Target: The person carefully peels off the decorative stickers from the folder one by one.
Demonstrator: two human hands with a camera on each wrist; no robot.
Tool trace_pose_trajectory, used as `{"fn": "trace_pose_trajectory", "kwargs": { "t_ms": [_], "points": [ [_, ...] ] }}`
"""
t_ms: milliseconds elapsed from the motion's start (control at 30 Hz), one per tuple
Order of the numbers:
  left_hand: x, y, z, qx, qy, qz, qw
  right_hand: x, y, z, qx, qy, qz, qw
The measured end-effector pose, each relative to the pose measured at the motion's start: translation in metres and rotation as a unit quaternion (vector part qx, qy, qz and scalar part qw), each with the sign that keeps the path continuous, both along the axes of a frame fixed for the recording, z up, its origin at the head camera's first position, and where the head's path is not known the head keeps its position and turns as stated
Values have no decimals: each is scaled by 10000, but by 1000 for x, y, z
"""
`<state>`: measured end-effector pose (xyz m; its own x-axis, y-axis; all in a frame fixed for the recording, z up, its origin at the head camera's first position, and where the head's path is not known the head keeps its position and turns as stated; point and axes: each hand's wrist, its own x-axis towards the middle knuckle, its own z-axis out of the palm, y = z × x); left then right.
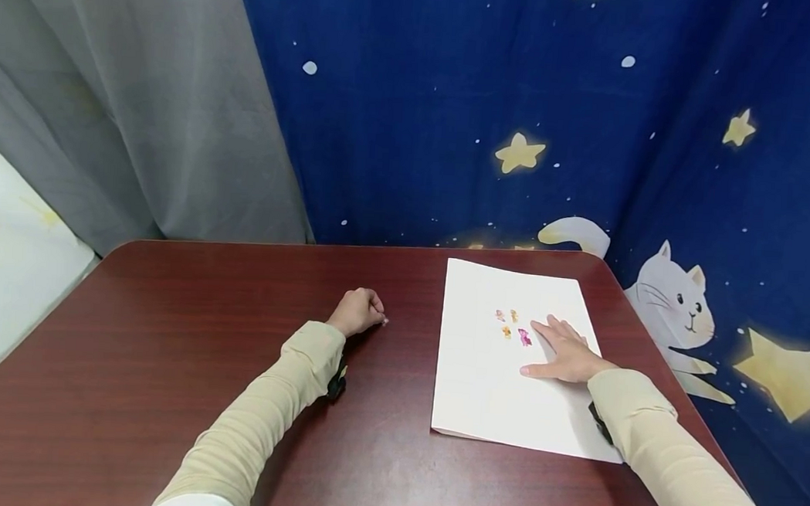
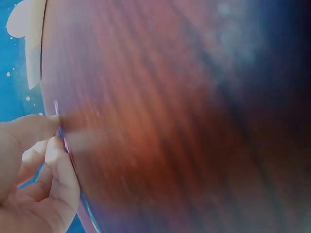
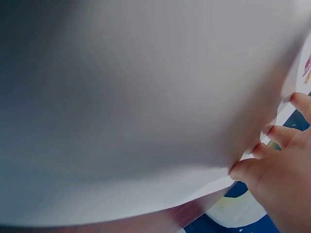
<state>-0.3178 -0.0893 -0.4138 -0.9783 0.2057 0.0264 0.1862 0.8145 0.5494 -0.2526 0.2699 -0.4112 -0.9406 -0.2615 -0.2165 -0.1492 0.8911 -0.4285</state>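
Over the dark red-brown table, my left hand (image 1: 358,312) pinches a small thin whitish piece (image 1: 385,321) between thumb and fingertips. Its thin edge (image 2: 57,108) shows beside the thumb in the left wrist view; its exact kind is too small to tell. On the right, my right hand (image 1: 566,357) rests with spread fingers on a large white paper (image 1: 480,397) that looks folded or layered. Several small colourful pictures, pink (image 1: 524,337), orange (image 1: 507,332) and others, sit in a cluster on the paper, just left of the right fingertips.
The wooden table (image 1: 161,362) has rounded far corners. Behind it hang a grey curtain (image 1: 150,98) and a blue curtain (image 1: 412,130) with stars and a white cat. A white surface (image 1: 7,275) stands beyond the table's left edge.
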Motion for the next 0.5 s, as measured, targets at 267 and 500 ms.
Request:
{"fn": "trace_pose_trajectory", "kwargs": {
  "t_ms": [267,500],
  "points": [
    [3,-1,-2,-60,226,-299,9993,1,1,-4,5,9,-22,10000],
    [3,-3,-1,64,127,-435,9990,2,-1,0,6,16,-3,10000]
  ]
}}
